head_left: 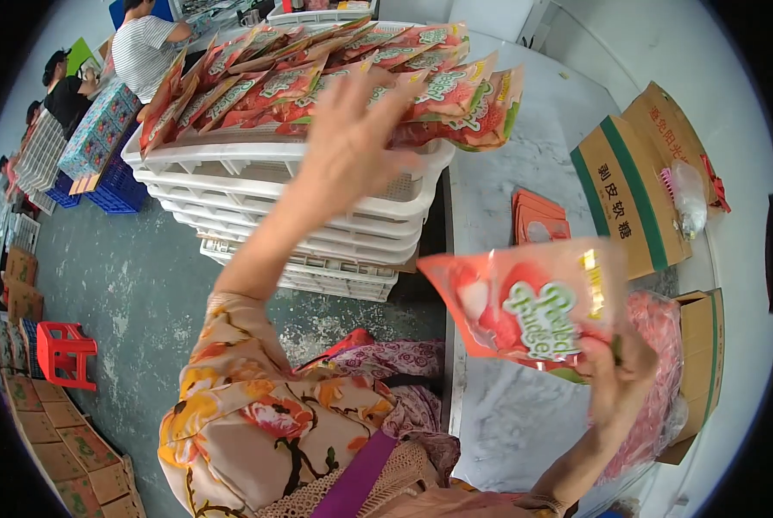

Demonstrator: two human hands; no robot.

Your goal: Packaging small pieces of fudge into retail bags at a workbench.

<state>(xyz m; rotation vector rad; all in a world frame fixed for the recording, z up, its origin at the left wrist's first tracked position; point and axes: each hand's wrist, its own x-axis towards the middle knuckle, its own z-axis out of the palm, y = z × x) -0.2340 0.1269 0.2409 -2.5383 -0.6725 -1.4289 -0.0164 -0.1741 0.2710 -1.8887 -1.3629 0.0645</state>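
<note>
My left hand reaches over the top white tray, fingers spread and a little blurred, with nothing seen in them. Beneath and beyond it, several red candy pouches lean in rows in that tray; whether the fingers touch one I cannot tell. My right hand grips another candy pouch by its lower right corner, thumb on the front. This red and pink pouch is held up above the marbled table, its printed front showing. Small flat red packets lie on the table just beyond it.
White plastic trays stand stacked at the table's left. Cardboard boxes line the right wall, beside a clear bag of pink wrapped pieces. A red stool and stacked cartons are on the left floor. Other people work at the far left.
</note>
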